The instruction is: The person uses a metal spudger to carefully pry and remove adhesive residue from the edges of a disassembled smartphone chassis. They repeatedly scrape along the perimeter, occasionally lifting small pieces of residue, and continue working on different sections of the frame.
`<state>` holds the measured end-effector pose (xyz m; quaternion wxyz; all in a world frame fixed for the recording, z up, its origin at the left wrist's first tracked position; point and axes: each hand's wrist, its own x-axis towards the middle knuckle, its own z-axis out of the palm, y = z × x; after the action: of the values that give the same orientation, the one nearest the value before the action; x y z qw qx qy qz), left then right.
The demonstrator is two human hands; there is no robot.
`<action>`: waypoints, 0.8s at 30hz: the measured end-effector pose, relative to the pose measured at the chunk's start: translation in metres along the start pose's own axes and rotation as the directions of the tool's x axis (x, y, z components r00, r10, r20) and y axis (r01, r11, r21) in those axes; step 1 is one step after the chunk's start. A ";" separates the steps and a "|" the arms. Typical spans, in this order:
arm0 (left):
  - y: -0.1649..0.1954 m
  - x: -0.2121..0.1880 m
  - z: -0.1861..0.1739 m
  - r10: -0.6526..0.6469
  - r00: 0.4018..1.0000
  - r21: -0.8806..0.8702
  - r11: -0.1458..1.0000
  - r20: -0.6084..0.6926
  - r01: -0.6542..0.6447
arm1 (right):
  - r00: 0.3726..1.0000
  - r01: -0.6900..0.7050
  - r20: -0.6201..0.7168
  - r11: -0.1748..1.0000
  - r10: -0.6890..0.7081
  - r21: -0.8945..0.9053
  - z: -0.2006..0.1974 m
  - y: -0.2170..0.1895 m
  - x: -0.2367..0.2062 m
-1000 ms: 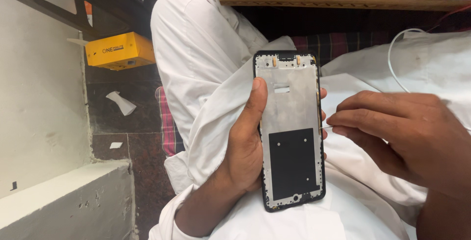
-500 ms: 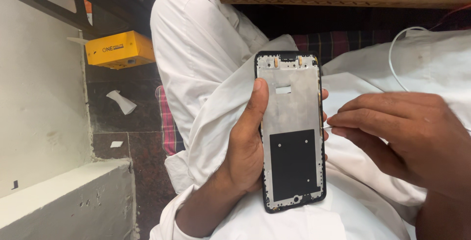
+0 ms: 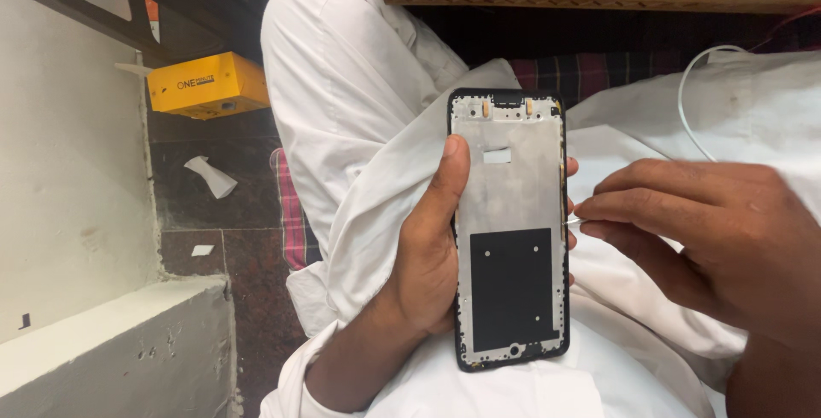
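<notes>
Black-rimmed grey metal phone frame, centre frame, gripped by left hand; right hand pinches thin pale tool at its right edge, seemingly prying — steady levering needed.

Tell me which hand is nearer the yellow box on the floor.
Left. The left hand grips the phone frame mid-picture, right of the yellow box; the right hand is beyond the frame, farther away.

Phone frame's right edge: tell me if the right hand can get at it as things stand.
Probably yes. The right hand sits beside the phone frame, fingertips near its right edge; only left hand fingertips wrap that edge.
</notes>
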<state>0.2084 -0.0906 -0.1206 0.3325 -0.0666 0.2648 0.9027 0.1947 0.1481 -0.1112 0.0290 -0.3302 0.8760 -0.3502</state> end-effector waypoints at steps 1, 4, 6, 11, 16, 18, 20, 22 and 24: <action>0.000 0.001 0.000 0.010 1.000 -0.062 0.998 0.007 -0.009 | 1.000 -0.005 0.003 0.999 0.005 -0.053 -0.001 -0.001 0.000; 0.001 0.002 -0.001 0.019 0.999 -0.164 0.986 0.031 -0.014 | 0.998 -0.069 0.000 0.996 0.069 -0.052 -0.002 -0.003 -0.001; 0.001 0.002 -0.001 0.001 0.998 -0.126 0.992 0.069 0.008 | 0.989 -0.147 -0.018 0.989 0.147 -0.003 -0.003 -0.005 -0.002; 0.000 0.001 -0.001 -0.042 0.997 -0.184 0.981 0.065 0.053 | 0.953 -0.303 0.034 0.951 0.301 0.067 -0.007 -0.008 -0.008; 0.000 -0.002 0.003 -0.055 0.993 -0.270 0.960 0.102 0.081 | 0.972 -0.226 0.063 0.974 0.224 0.031 -0.012 -0.004 -0.014; 0.000 -0.005 0.004 -0.047 0.992 -0.291 0.953 0.115 0.079 | 0.968 -0.227 0.113 0.973 0.222 0.034 -0.014 -0.001 -0.016; 0.001 -0.007 0.004 -0.052 0.995 -0.288 0.955 0.091 0.076 | 0.961 -0.237 0.161 0.970 0.225 0.061 -0.014 0.002 -0.018; 0.000 -0.009 0.005 -0.056 0.995 -0.263 0.962 0.081 0.076 | 0.948 -0.256 0.205 0.966 0.242 0.041 -0.013 0.004 -0.020; 0.000 -0.009 0.004 -0.060 0.994 -0.240 0.967 0.090 0.080 | 0.958 -0.210 0.209 0.976 0.195 0.054 -0.012 0.006 -0.022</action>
<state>0.2157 -0.0936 -0.1143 0.3641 -0.0789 0.1355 0.9181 0.2056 0.1716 -0.1098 0.1661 -0.2712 0.8838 -0.3431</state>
